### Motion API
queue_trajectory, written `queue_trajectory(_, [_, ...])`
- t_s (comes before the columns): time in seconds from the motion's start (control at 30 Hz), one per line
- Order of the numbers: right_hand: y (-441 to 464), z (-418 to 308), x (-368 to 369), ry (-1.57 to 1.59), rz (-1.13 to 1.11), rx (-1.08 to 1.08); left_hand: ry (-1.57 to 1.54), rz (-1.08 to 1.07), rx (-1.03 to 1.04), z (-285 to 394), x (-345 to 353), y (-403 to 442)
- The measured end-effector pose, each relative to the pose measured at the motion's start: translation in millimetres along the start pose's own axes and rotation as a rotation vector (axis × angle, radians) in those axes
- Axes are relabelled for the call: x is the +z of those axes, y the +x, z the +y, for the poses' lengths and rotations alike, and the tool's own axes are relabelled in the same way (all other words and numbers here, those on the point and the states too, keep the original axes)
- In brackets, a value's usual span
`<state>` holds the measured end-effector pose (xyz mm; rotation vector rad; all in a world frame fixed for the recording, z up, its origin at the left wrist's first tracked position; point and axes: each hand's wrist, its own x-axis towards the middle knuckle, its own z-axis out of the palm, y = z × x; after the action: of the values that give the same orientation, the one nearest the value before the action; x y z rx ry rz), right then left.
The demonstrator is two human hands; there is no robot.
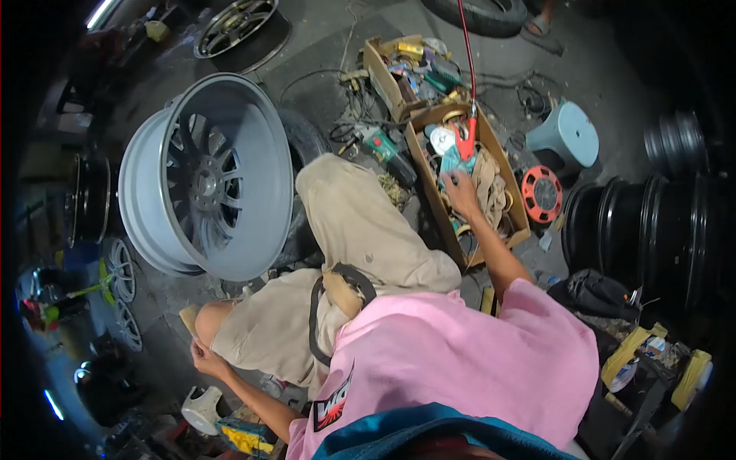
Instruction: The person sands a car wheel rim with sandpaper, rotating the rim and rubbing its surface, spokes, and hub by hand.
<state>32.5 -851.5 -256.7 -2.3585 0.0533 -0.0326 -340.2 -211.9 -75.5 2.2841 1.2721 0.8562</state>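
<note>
My left hand (205, 359) is low on the left beside my bent knee, its fingers closed on a small tan strip (188, 319) like folded sandpaper. Over the open cardboard box (515, 222) reaches my right hand (461, 192), fingers drawn together at the edge of a teal piece (455, 161) of cloth or paper. Whether they grip it is unclear. A red-handled air gun (466, 139) hangs from its hose just beyond. Inside the box are a white disc (442, 140) and crumpled brown cloth (487, 178). A large grey wheel rim (146, 199) stands before me on the left.
A second box (381, 80) of tools and a green angle grinder (387, 153) lie ahead. To the right are a light-blue stool (569, 136), a red reel (541, 194) and a row of black rims (644, 230). Cables cross the floor.
</note>
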Motion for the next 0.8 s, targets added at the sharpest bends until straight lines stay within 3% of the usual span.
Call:
queue_trajectory(0.07, [-3,24,12,0.015,-0.053,0.072,-0.028,0.033,0.033,-47,15,-21])
queue_trajectory(0.23, [34,52,46,0.001,-0.054,-0.066,0.017,-0.113,-0.325,-99,39,-68])
queue_trajectory(0.47, [87,120,93,-0.662,-0.519,-0.198,0.092,-0.113,-0.608,-78,9,-121])
queue_trajectory(0.53, [85,113,100,-0.745,-0.555,-0.297,0.104,-0.106,-0.588,-66,4,-142])
queue_trajectory(0.57, [85,100,91,-0.706,-0.589,-0.226,0.109,-0.13,-0.544,-65,-2,-152])
queue_trajectory(0.6, [84,90,85,-0.669,-0.624,-0.155,0.008,-0.078,-0.567,-97,3,-165])
queue_trajectory(0.7, [87,75,73,-0.813,-0.844,-0.294,-0.049,-0.088,-0.465,-145,7,-196])
queue_trajectory(0.8, [86,92,79,-1.078,-0.931,-0.449,-0.135,-0.088,-0.62,-132,9,-205])
